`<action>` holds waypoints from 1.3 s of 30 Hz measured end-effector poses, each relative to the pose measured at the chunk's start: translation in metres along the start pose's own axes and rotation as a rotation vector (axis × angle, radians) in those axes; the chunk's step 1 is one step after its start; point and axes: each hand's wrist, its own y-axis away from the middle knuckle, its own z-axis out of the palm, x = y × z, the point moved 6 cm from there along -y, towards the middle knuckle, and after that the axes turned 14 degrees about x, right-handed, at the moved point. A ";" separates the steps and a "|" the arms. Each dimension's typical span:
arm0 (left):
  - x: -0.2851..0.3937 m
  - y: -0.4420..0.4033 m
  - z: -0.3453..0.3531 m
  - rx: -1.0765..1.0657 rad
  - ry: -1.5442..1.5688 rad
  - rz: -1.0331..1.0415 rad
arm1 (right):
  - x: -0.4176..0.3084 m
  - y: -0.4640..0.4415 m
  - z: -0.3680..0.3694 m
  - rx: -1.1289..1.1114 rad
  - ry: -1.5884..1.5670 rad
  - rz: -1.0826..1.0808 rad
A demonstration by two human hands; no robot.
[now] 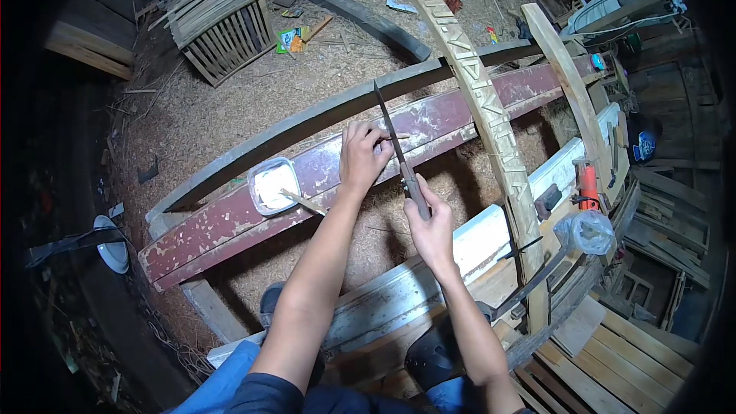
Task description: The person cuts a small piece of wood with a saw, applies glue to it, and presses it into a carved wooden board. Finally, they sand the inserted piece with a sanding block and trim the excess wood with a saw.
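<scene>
My right hand [433,226] is wrapped round the brown handle of a long dark-bladed knife [389,123]. The blade points away from me, over the worn red board [429,123]. To its left, my left hand [360,159] rests on that board with its fingers curled. A short thin wooden stick [402,136] shows at those fingertips, passing by the blade; whether the edge touches it I cannot tell. Left of my hands, a square plastic tub [261,203] of white paste sits on the board, with a flat wooden stick [303,201] leaning out of it.
A curved timber with carved notches [491,119] crosses the boards on the right, beside a plain curved timber [563,69]. A white board [383,310] lies nearest me. An orange-red tool [588,184] and a plastic bag [586,231] are at right. A slatted crate [222,31] stands on the shavings-covered floor.
</scene>
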 end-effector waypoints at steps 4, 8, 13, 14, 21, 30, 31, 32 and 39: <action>0.001 0.000 0.000 0.001 -0.025 0.018 | 0.003 0.002 0.002 0.024 0.012 -0.101; 0.004 0.001 -0.001 -0.005 -0.048 0.036 | 0.012 0.008 0.005 0.012 -0.017 -0.064; 0.004 0.006 -0.002 0.016 -0.056 0.059 | 0.019 0.017 0.009 -0.019 -0.011 0.079; 0.005 0.007 -0.002 0.021 -0.060 0.074 | 0.023 0.018 0.009 0.014 -0.008 0.010; 0.007 0.012 -0.004 -0.025 -0.073 0.095 | 0.028 0.019 0.012 0.008 -0.046 0.090; 0.010 0.013 -0.005 -0.014 -0.100 0.130 | 0.028 0.022 0.014 0.086 -0.003 0.026; 0.010 0.014 -0.005 -0.021 -0.109 0.139 | 0.028 0.022 0.015 0.085 -0.003 0.027; 0.010 0.014 -0.004 -0.029 -0.115 0.146 | 0.028 0.021 0.016 0.089 -0.023 0.033; 0.011 0.016 -0.001 -0.009 -0.120 0.172 | 0.024 0.019 0.017 0.134 -0.044 -0.047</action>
